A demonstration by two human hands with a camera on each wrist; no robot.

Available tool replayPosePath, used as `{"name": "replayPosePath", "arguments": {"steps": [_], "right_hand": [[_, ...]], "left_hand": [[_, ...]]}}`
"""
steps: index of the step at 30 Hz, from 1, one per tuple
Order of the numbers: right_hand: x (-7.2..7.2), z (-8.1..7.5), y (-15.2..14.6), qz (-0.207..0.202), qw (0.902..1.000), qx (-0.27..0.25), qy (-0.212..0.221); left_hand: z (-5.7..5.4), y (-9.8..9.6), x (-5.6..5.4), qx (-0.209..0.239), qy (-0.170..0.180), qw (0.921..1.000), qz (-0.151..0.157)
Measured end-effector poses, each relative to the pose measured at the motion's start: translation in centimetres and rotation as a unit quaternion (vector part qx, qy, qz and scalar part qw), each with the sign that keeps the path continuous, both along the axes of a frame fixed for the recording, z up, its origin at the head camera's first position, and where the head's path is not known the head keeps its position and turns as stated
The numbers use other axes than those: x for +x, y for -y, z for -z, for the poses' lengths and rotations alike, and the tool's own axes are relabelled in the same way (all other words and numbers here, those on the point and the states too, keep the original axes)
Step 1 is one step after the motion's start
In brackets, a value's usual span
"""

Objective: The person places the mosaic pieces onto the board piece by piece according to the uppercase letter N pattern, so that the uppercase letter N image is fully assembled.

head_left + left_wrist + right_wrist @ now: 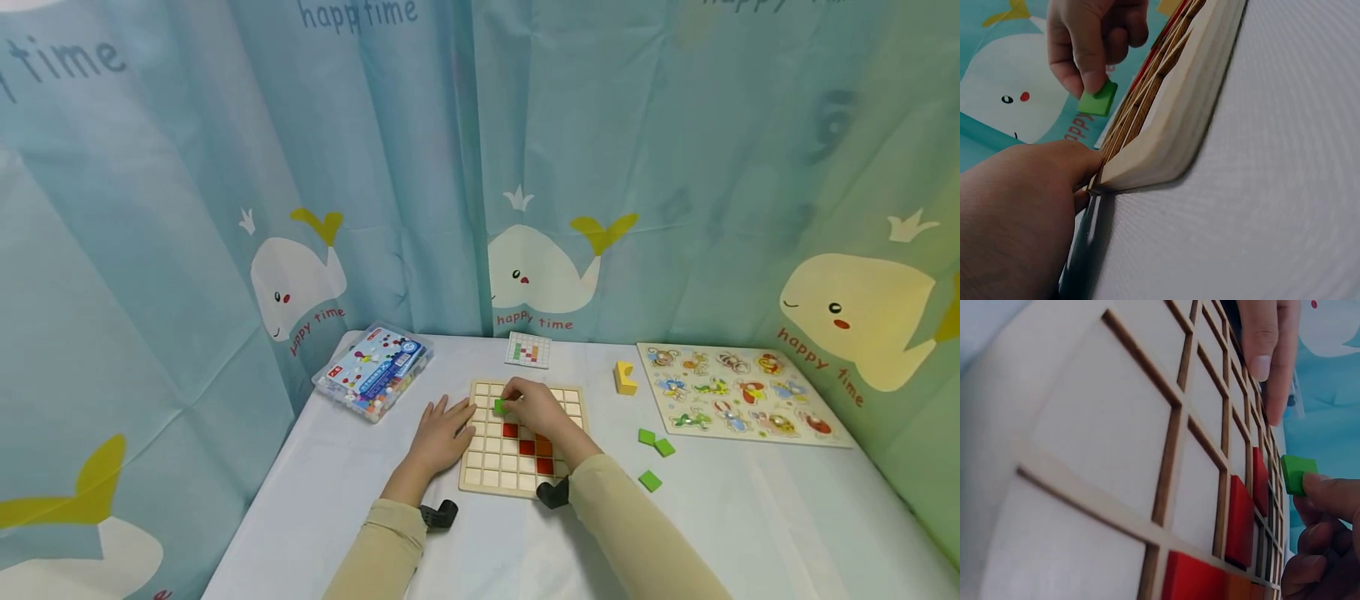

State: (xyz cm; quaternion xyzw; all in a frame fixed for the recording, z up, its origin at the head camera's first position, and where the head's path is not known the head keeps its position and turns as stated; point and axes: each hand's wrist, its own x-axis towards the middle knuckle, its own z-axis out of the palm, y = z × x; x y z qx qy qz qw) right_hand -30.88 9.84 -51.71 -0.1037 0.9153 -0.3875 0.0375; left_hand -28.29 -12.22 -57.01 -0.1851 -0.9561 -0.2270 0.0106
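Observation:
Between thumb and fingers my right hand pinches a small green square tile, just above the far-left part of a wooden grid board. My left hand rests along the board's left edge with its fingers extended; in the left wrist view its thumb lies at the board's corner. Several red tiles run diagonally across the grid cells, with an orange tile beside them. Part of the board's far right lies hidden beneath my right hand and forearm.
Behind the board lies a pattern card with coloured squares. Three loose green tiles lie right of the board, near a yellow block. A wooden insect puzzle occupies the right side, a clear plastic case the back left.

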Motion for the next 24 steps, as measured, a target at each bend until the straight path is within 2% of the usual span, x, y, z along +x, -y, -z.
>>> {"name": "replayPosePath", "arguments": {"steps": [6, 10, 17, 24], "right_hand": [[-0.3, 0.3, 0.5, 0.003, 0.9998, 0.007, 0.017], [-0.5, 0.5, 0.7, -0.001, 0.9999, 0.013, 0.009], [-0.7, 0.6, 1.0, -0.025, 0.9986, 0.045, 0.003], [-0.7, 0.5, 1.1, -0.045, 0.9974, 0.056, 0.005]], "left_hand": [[0.1, 0.0, -0.1, -0.004, -0.002, 1.0000, 0.000], [0.2, 0.0, -0.2, -0.010, -0.003, 0.9999, -0.002], [0.0, 0.0, -0.1, -0.005, 0.000, 1.0000, 0.000], [0.0, 0.0, -0.1, -0.003, 0.001, 1.0000, 0.000]]}}
